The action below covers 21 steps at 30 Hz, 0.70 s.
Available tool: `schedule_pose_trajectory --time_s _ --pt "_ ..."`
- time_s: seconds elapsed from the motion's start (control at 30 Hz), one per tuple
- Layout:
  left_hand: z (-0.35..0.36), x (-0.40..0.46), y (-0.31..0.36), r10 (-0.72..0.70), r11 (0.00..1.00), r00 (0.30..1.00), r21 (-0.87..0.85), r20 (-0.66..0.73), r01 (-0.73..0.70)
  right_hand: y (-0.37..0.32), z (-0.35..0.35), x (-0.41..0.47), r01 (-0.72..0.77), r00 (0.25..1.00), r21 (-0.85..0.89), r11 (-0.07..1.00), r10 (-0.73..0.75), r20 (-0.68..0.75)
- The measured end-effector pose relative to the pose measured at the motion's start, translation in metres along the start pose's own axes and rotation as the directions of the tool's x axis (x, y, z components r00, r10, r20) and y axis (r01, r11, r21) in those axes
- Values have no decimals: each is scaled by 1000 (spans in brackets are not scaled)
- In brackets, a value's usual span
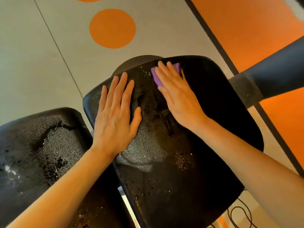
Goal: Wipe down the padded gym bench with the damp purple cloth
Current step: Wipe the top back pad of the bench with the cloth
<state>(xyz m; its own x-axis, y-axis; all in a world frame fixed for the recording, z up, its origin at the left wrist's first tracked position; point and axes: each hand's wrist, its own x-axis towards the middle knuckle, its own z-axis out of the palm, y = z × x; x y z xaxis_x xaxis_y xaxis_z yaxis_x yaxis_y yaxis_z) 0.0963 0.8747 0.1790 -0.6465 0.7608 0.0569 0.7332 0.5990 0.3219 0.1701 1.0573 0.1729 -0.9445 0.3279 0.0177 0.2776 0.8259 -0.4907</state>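
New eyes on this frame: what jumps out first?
Two bare hands lie flat on the wet black bench pad at centre: the right hand presses the purple cloth near the pad's far edge, and the left hand rests beside it. An orange circle marks the grey floor beyond.

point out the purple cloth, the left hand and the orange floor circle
purple cloth (156, 78), head view, on the strip showing left of the fingers
left hand (115, 116), head view, on the back of the hand
orange floor circle (112, 28), head view, on its middle
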Motion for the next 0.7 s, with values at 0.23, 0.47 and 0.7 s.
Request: schedule_pose_trajectory --time_s 0.23,0.47,0.7 --pt "-1 0 -1 16 1000 1000 -11 -6 -16 -13 3 -51 17 1000 9 1000 -17 24" --pt "0 -1 -4 21 1000 1000 -13 12 -21 -23 5 51 -98 995 -31 995 98 1" --pt "-37 -19 -37 21 1000 998 -4 66 -21 -6 -4 9 -95 995 -18 995 95 -8"
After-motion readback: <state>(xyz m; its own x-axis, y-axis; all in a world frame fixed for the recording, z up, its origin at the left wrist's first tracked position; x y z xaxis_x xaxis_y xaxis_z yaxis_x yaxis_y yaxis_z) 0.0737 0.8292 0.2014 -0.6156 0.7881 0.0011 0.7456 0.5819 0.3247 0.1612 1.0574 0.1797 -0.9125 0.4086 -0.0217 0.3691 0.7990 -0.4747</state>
